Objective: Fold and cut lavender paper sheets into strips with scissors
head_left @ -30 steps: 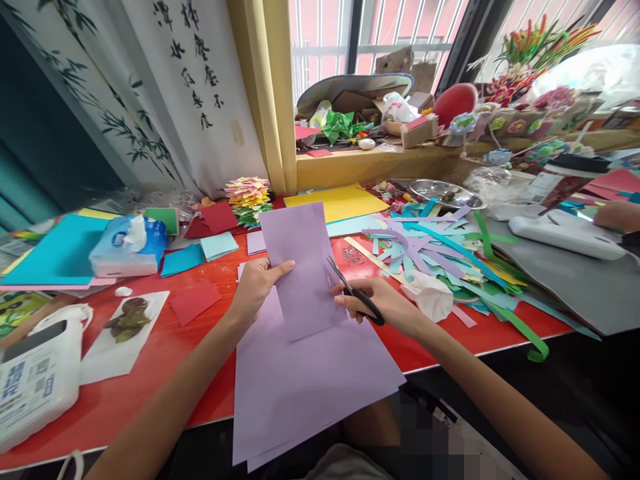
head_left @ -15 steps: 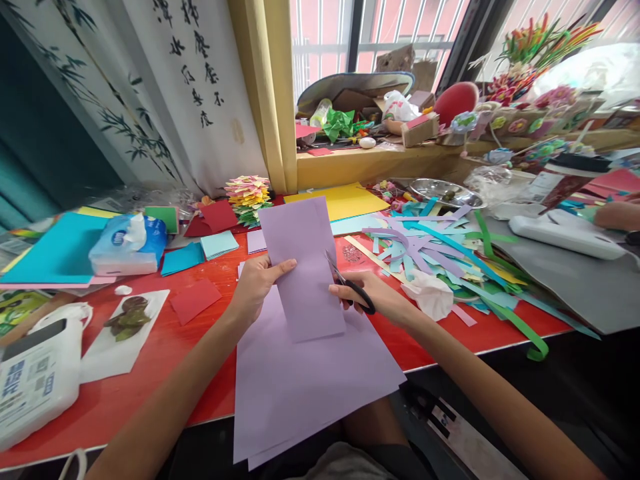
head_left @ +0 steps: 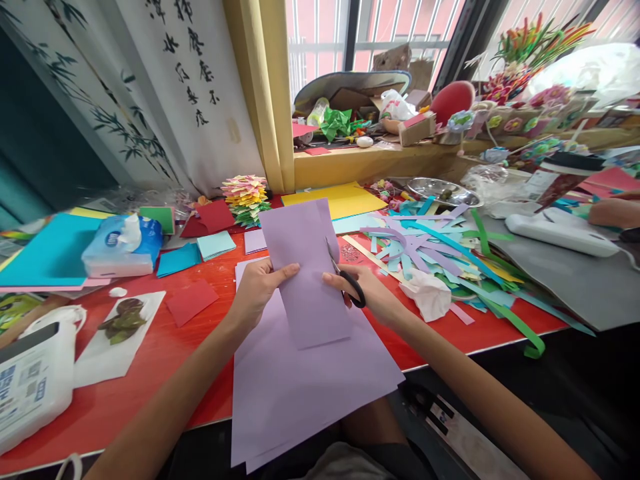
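Observation:
A rectangular sheet of purple paper [head_left: 305,267] is held up in front of me. My left hand [head_left: 257,290] is closed on its left edge, the thumb lying across the front. My right hand [head_left: 360,287] grips black-handled scissors [head_left: 356,287] at the sheet's right side. Their blades point up and away, overlapping the paper near its right edge, where the edge curls slightly above the cut. Under the held piece, larger purple sheets [head_left: 310,407] lie stacked, hanging over the front edge of the red table [head_left: 200,380].
Paper strips [head_left: 430,247] and a crumpled tissue [head_left: 427,293] lie to the right. On the left are a tissue pack [head_left: 124,243], blue paper [head_left: 47,250] and a white device [head_left: 35,380]. Another person's hand [head_left: 617,212] shows at the far right, near a white tool [head_left: 560,235].
The scissors have moved slightly along the purple paper's right side, and the paper's upper right edge now bends outward. The view has shifted slightly.

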`<state>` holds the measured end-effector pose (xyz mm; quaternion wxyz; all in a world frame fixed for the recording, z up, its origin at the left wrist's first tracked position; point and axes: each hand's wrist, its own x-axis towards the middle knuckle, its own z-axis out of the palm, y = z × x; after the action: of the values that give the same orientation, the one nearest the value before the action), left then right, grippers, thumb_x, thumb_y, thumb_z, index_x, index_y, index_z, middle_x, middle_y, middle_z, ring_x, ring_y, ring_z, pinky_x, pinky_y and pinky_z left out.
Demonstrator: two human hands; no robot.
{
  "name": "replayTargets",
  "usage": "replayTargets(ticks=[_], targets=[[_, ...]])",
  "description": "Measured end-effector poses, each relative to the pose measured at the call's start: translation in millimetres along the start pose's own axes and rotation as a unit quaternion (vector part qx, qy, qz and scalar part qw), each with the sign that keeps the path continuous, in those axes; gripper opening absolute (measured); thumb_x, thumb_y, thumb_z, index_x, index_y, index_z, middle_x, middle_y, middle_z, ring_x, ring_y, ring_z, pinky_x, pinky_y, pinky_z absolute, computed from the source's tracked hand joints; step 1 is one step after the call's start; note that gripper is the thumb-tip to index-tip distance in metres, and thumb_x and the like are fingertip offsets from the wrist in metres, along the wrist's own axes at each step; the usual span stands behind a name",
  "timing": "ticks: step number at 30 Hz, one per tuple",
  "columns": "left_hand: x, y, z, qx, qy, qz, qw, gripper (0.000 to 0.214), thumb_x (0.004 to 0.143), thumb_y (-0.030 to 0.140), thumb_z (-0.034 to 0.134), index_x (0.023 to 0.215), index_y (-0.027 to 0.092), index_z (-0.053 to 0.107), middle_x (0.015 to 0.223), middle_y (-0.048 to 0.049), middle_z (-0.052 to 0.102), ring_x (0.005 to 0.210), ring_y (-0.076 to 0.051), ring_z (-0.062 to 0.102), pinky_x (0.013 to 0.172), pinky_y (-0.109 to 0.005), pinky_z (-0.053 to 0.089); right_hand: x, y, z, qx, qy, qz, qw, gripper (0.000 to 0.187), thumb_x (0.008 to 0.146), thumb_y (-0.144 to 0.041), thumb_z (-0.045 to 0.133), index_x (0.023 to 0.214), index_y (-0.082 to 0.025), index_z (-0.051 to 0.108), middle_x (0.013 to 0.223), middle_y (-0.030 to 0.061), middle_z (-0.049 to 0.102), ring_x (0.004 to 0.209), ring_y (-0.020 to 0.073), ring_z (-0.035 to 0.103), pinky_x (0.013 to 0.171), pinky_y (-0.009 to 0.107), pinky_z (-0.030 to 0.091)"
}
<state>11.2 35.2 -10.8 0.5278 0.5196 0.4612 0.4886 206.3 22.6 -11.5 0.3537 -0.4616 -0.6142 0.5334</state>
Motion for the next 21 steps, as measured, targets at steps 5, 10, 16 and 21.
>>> replayTargets(ticks=[5,10,16,21], targets=[[-1.2,0.9,1.4,0.002,-0.006,-0.003,1.000,0.027,0.066,0.035,0.071,0.081,0.013,0.068,0.083,-0.0068,0.070,0.076,-0.020,0.062,0.068,-0.032,0.050,-0.7,2.0,4.0,0.010,0.021,-0.011,1.000,0.041,0.070,-0.055,0.060,0.061,-0.018,0.045,0.057,-0.0043,0.037,0.050,0.0075,0.035,0.045,0.023,0.025],[-1.6,0.6,1.8,0.010,0.004,0.000,1.000,0.029,0.065,0.036,0.071,0.082,0.013,0.068,0.088,-0.0078,0.070,0.077,-0.021,0.062,0.070,-0.033,0.050,-1.0,1.4,5.5,0.019,0.023,-0.028,0.999,0.044,0.071,-0.055,0.060,0.058,-0.018,0.039,0.056,-0.0045,0.033,0.049,0.0069,0.031,0.043,0.023,0.021],[-1.4,-1.0,1.0,0.013,0.003,0.005,1.000,0.028,0.066,0.036,0.070,0.083,0.014,0.069,0.087,-0.0076,0.070,0.077,-0.021,0.062,0.069,-0.033,0.050,-2.5,0.4,5.1,0.009,0.030,-0.030,0.999,0.042,0.071,-0.053,0.061,0.058,-0.018,0.042,0.056,-0.0041,0.035,0.049,0.0072,0.033,0.042,0.022,0.021],[-1.3,-1.1,1.4,0.011,-0.002,0.008,1.000,0.029,0.067,0.036,0.070,0.084,0.012,0.069,0.085,-0.0085,0.069,0.077,-0.021,0.062,0.069,-0.033,0.051,-2.5,2.4,7.1,0.018,0.034,-0.038,0.999,0.043,0.071,-0.054,0.062,0.058,-0.018,0.042,0.056,-0.0044,0.034,0.049,0.0068,0.030,0.042,0.023,0.019]])
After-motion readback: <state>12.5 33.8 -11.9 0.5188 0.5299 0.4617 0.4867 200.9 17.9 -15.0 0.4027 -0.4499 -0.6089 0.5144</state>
